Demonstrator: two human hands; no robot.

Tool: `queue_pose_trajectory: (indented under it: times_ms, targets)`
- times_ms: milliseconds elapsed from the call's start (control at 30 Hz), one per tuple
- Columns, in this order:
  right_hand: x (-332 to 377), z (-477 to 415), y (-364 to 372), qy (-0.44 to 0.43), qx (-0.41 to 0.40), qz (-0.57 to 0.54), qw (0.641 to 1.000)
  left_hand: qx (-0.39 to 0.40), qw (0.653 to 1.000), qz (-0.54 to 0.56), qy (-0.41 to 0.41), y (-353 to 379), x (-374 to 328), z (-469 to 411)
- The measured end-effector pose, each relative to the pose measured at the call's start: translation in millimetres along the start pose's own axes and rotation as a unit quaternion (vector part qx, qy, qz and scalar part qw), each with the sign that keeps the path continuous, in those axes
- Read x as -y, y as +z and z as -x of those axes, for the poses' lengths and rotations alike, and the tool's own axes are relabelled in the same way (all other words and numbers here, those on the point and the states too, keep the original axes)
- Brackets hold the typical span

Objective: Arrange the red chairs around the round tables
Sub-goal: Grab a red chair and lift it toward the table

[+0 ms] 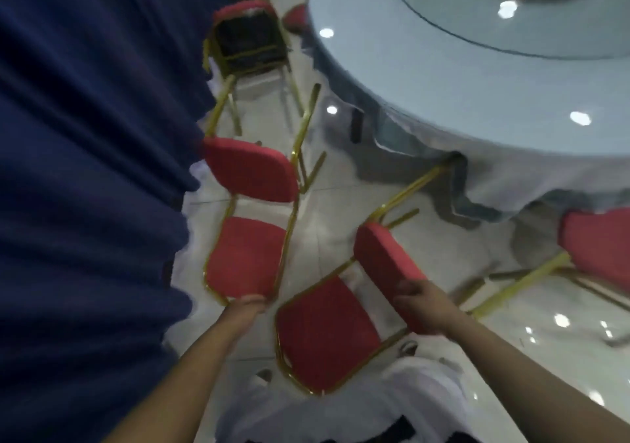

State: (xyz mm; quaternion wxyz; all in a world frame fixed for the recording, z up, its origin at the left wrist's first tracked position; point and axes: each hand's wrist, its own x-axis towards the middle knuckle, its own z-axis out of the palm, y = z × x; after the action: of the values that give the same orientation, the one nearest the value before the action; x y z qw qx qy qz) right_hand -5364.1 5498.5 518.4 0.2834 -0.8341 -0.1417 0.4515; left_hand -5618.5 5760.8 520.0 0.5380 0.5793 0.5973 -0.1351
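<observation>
Two red chairs with gold frames are held up, tilted, in front of me. My left hand (251, 303) grips the front edge of the left red chair (246, 255). My right hand (417, 301) is closed on the padded backrest of the right red chair (324, 326). The round table (426, 77) with a white cloth and a glass turntable fills the upper right. Another red chair (595, 241) stands at the table's right. A further chair (250, 38), seen from its dark back, stands at the table's left edge.
A dark blue curtain (88, 170) fills the whole left side, close to the left chair. The floor (341, 183) is glossy white tile. A red seat (296, 16) peeks out at the table's far left. My white shirt shows at the bottom.
</observation>
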Motion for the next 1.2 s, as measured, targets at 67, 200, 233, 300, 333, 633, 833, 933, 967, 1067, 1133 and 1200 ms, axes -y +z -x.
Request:
queue_pose_trajectory:
  times_ms: [67, 200, 233, 300, 333, 633, 833, 933, 967, 1067, 1133, 1200]
  targets:
    - [-6.2, 17.2, 44.0, 0.07, -0.076, -0.074, 0.992, 0.024, 0.998, -0.046, 0.021, -31.9, 3.1, -39.1]
    - [-14.8, 55.5, 140.4, 0.2, -0.132, -0.164, 0.957, 0.069, 0.985, -0.157, 0.029, -81.8, 28.4, -85.4]
    - [-17.8, 59.4, 163.9, 0.226, -0.13, -0.172, 0.95, 0.083, 0.979, -0.183, 0.028, -90.4, 37.8, -93.9]
    - [-29.1, 62.5, 207.9, 0.278, -0.132, -0.183, 0.934, 0.105, 0.968, -0.227, 0.027, -99.4, 58.7, -110.3]
    - [-35.9, 61.6, 229.2, 0.303, -0.132, -0.194, 0.924, 0.116, 0.964, -0.239, 0.026, -101.1, 70.7, -119.1]
    - [-141.0, -25.9, 394.0, 0.406, -0.12, -0.281, 0.861, 0.172, 0.916, -0.363, -0.02, -50.9, 199.8, -268.8]
    - [-259.1, -145.9, 491.0, 0.415, -0.115, -0.353, 0.83, 0.155, 0.934, -0.321, 0.025, 37.2, 264.9, -432.3]
    - [-314.1, -196.4, 528.5, 0.422, -0.113, -0.407, 0.802, 0.134, 0.944, -0.295, 0.056, 80.9, 287.2, -507.9]
    - [-329.7, -210.2, 538.0, 0.422, -0.106, -0.419, 0.797, 0.125, 0.948, -0.286, 0.066, 94.5, 292.7, -530.5]
    - [-369.6, -243.9, 561.3, 0.408, -0.091, -0.446, 0.791, 0.124, 0.954, -0.258, 0.088, 127.7, 306.0, -586.3]
    - [-391.8, -259.7, 570.8, 0.383, -0.085, -0.473, 0.789, 0.154, 0.953, -0.246, 0.083, 141.4, 313.4, -615.3]
    - [-413.7, -271.5, 579.2, 0.335, -0.11, -0.473, 0.808, 0.176, 0.952, -0.234, 0.089, 143.6, 317.6, -634.4]
